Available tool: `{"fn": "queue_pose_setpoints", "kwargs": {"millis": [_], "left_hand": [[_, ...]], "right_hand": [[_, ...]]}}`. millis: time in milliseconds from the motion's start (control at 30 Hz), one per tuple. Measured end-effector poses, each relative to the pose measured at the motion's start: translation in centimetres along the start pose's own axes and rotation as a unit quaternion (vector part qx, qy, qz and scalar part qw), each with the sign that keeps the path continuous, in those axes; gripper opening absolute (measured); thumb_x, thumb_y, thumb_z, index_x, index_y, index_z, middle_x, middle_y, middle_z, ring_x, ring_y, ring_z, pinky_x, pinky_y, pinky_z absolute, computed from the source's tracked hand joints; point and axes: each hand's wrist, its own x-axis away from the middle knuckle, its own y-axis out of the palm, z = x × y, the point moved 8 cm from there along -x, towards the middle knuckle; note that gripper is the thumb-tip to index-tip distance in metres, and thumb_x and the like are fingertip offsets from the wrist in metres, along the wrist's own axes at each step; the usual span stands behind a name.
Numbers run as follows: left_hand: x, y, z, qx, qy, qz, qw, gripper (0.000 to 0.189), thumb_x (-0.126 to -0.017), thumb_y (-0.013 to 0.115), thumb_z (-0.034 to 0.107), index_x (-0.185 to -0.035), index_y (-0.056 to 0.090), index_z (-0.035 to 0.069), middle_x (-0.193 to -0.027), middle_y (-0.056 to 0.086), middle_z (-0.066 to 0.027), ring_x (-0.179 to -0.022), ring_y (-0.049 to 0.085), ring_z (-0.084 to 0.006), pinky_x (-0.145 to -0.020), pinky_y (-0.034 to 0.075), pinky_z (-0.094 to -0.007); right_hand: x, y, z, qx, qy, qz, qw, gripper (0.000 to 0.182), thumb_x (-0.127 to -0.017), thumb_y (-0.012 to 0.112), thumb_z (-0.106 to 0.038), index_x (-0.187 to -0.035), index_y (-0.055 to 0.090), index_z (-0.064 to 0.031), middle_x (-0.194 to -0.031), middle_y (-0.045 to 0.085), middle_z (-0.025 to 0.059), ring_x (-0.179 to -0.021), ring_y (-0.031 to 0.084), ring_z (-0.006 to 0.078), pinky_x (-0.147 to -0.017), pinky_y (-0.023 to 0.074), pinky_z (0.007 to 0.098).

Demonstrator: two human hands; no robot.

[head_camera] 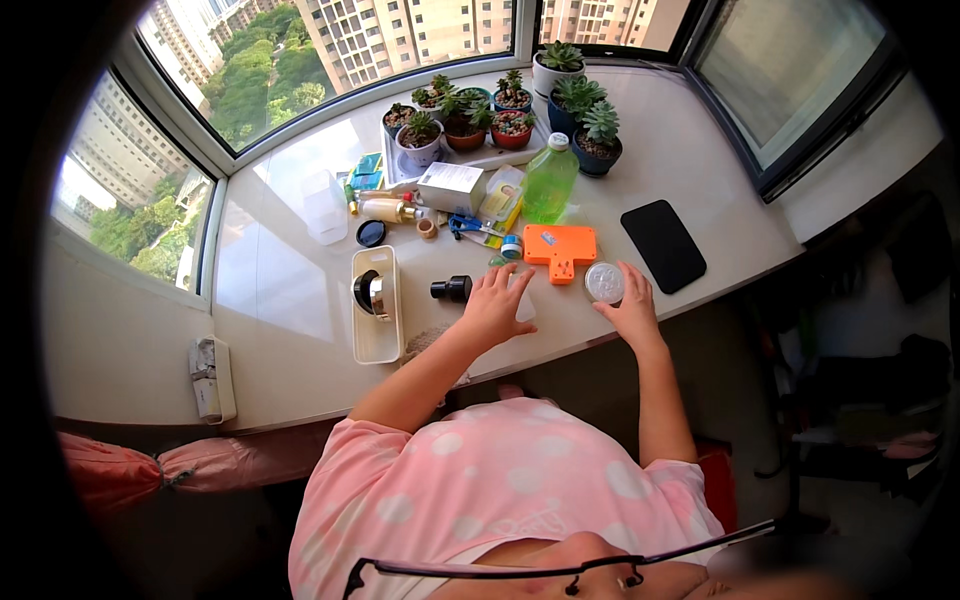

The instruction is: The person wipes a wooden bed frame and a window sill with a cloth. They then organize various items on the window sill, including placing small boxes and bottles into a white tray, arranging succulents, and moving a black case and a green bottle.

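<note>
My left hand (496,306) hovers over the windowsill counter with its fingers apart. A translucent whitish piece (526,306) shows beside its palm, partly hidden; I see no grip on it. My right hand (632,309) has its thumb and fingers around a small round container with a silvery-white lid (604,283), near the front edge. Between the hands and a little farther back lies an orange plastic T-shaped device (561,251). A black cylindrical bottle (451,289) lies just left of my left hand. Behind its fingertips stands a small blue-and-white jar (511,247).
A cream plastic basket (365,346) holds a black-and-gold round item. Farther back are blue-handled scissors (466,223), a white box (452,187), a bottle of green liquid (551,180) and several potted succulents (466,131). A black phone-like slab (663,246) lies at the right.
</note>
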Motion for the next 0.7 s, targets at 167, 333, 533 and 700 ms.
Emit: {"fn": "queue_pose_setpoints", "kwargs": {"millis": [167,333,533,700], "left_hand": [[-1.3,1.9,0.4,-0.065,-0.099,-0.035,0.992,0.100,-0.065,0.082,0.045,-0.147,0.031,0.016,-0.137,0.042,-0.0180,-0.127,0.041,-0.0350,-0.105,0.035,-0.0451],[-0.4,2.7,-0.5,-0.064,-0.145,-0.035,0.987,0.097,-0.065,0.082,0.038,-0.145,0.033,0.013,-0.129,0.046,-0.0165,-0.123,0.044,-0.0327,-0.103,0.036,-0.0426],[1.8,-0.4,0.7,0.053,-0.097,0.062,0.992,0.091,-0.063,0.082,0.024,-0.140,0.035,0.012,-0.127,0.045,-0.0176,-0.122,0.044,-0.0360,-0.105,0.037,-0.0421],[5.9,-5.1,-0.9,0.230,-0.111,0.132,0.958,0.088,-0.066,0.082,0.019,-0.140,0.033,0.013,-0.132,0.045,-0.0175,-0.122,0.047,-0.0366,-0.103,0.041,-0.0405]], "right_hand": [[-0.9,2.6,0.9,0.086,-0.025,-0.086,0.992,0.101,-0.064,0.086,-0.035,-0.146,0.032,-0.0090,-0.148,0.033,0.0197,-0.135,0.034,0.0388,-0.110,0.0323,0.0461],[-2.0,4.4,1.6,0.105,-0.046,-0.062,0.992,0.098,-0.063,0.086,-0.033,-0.145,0.035,-0.0130,-0.144,0.036,0.0196,-0.131,0.038,0.0381,-0.105,0.0377,0.0477],[-0.7,1.4,1.9,0.067,-0.026,-0.035,0.997,0.090,-0.063,0.086,-0.023,-0.140,0.041,-0.0137,-0.134,0.043,0.0163,-0.122,0.044,0.0371,-0.101,0.0402,0.0468],[-0.2,-1.4,-1.7,0.004,-0.055,0.019,0.998,0.092,-0.062,0.086,-0.020,-0.141,0.040,-0.0149,-0.133,0.042,0.0141,-0.120,0.044,0.0356,-0.103,0.0386,0.0460]]}}
